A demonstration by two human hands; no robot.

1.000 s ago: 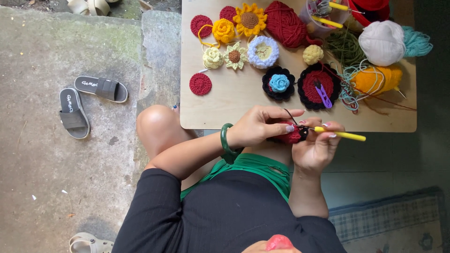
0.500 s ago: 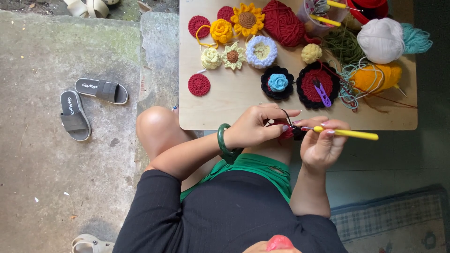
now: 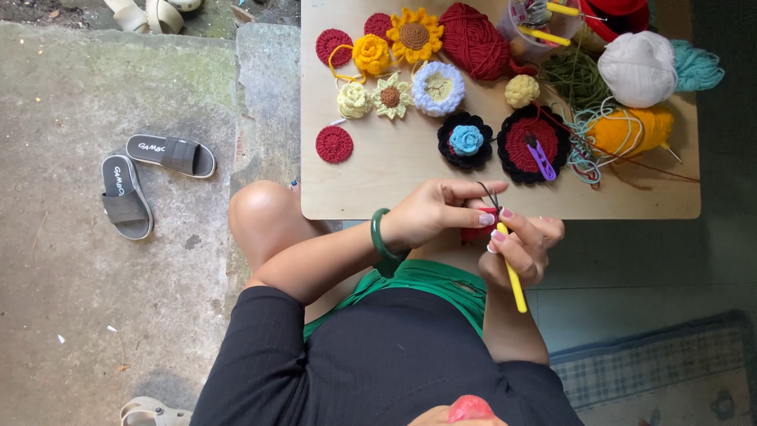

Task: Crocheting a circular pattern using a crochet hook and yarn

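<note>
At centre frame, the left hand is pinching a small red crochet piece over the table edge, steadying it while the right hand is gripping a yellow hook pencil-style, working its dark yarn.

1 head camera looks straight down, close over the wooden table.

A low wooden table stood over a rough, stained concrete floor in soft daylight. A pair of grey slide sandals lay on the concrete, and a checked mat covered the far corner.
</note>
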